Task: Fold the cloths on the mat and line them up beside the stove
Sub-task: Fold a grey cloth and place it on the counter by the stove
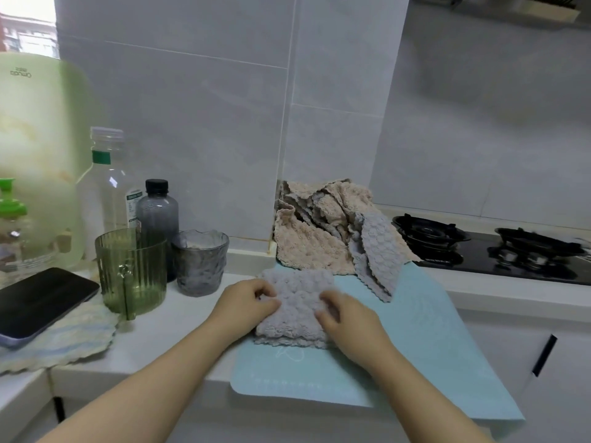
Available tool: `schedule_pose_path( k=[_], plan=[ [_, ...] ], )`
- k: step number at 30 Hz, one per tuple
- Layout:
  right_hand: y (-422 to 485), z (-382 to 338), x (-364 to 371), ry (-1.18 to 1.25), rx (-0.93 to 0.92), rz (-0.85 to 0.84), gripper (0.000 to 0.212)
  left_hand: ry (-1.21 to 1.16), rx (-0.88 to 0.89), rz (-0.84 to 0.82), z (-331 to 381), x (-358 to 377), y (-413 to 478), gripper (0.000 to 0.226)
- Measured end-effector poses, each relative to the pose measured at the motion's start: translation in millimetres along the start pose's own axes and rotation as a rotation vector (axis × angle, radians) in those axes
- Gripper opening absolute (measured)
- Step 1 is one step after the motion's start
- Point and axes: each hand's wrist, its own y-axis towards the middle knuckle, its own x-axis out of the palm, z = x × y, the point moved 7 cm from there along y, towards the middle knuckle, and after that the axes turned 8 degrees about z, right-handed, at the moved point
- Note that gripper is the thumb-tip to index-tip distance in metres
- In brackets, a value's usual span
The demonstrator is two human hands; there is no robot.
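White worktop (166,334) runs along a grey tiled wall, and a light blue mat (415,330) lies on it at the front edge, with its near end hanging over. The left hand (248,302) has its fingers curled in, and they pinch the left edge of a folded grey cloth (297,302). The right hand (347,321) has bent fingers too, and they grip the right side of the same cloth. The folded grey cloth lies flat on the left part of the mat, between the two hands. At the far edge of the mat, in the wall corner, sits a messy pile of cloths (316,225), mostly beige, with one more grey one (379,251) hanging down its right side. Just right of the pile is the black stove (479,251). Left of the mat stand a grey glass (201,260), a green cup (131,270), a dark bottle (157,212) and a clear bottle (107,180). Near the left end, a phone (41,298) rests on a striped cloth (64,343).
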Motion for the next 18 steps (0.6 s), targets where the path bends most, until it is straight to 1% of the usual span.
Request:
schedule_pose_path(
  k=[1, 3, 4, 5, 6, 7, 8, 9, 11, 13, 15, 18],
  plan=[
    [-5, 3, 6, -0.011, 0.005, -0.053, 0.04, 0.098, 0.04, -0.03, -1, -2, 2, 0.009],
    [-8, 6, 6, 0.033, 0.014, -0.056, 0.04, 0.173, 0.039, -0.064, 1, -8, 7, 0.007],
    [-5, 6, 1, 0.056, 0.022, -0.02, 0.038, 0.182, 0.04, -0.045, 6, -13, 8, 0.006],
    [-1, 6, -5, 0.089, 0.037, 0.041, 0.035, 0.173, 0.068, 0.013, 16, -18, 11, 0.01],
    [6, 7, -12, 0.129, 0.053, 0.114, 0.034, 0.153, 0.118, 0.081, 29, -22, 13, 0.019],
    [13, 6, -16, 0.158, 0.063, 0.172, 0.034, 0.13, 0.168, 0.115, 42, -22, 14, 0.028],
    [20, 3, -16, 0.146, 0.044, 0.183, 0.037, 0.132, 0.203, 0.1, 52, -17, 14, 0.035],
    [26, -1, -11, 0.085, -0.004, 0.148, 0.039, 0.19, 0.23, 0.038, 57, -5, 14, 0.04],
    [36, -5, 9, -0.057, -0.085, 0.008, 0.043, 0.412, 0.225, -0.119, 46, 25, 11, 0.047],
    [41, 3, 28, -0.074, -0.044, -0.136, 0.049, 0.502, 0.11, -0.228, 23, 40, 8, 0.05],
    [41, 12, 38, -0.031, 0.023, -0.205, 0.052, 0.49, 0.067, -0.246, 15, 42, 6, 0.05],
    [39, 14, 41, -0.048, 0.02, -0.222, 0.05, 0.522, 0.081, -0.265, 14, 41, 6, 0.049]
  ],
)
